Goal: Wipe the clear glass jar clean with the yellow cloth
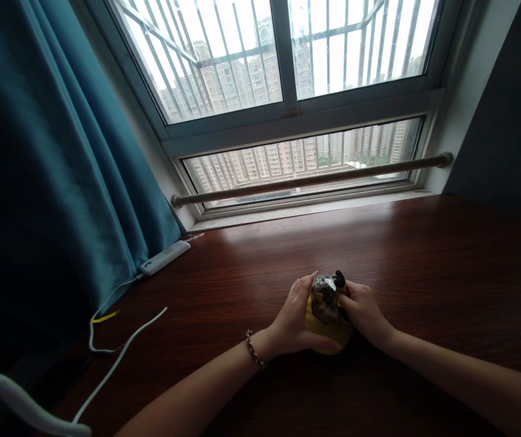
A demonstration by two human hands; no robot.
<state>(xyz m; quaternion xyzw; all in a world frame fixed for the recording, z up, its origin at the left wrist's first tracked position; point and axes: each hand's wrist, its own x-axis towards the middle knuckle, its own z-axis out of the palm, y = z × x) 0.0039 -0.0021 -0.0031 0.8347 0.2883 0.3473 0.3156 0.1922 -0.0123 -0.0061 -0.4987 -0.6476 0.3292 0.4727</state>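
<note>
A small yellow packet with a shiny foil top stands on the dark wooden table, a little ahead of me. My left hand wraps around its left side, thumb near the top. My right hand grips its right side, and a small black piece shows above the fingers at the packet's top edge. What the black piece is I cannot tell. A beaded bracelet sits on my left wrist.
A white power strip lies at the table's back left, its white cable trailing toward me along the left edge. A teal curtain hangs on the left. A barred window with a rail runs behind the table.
</note>
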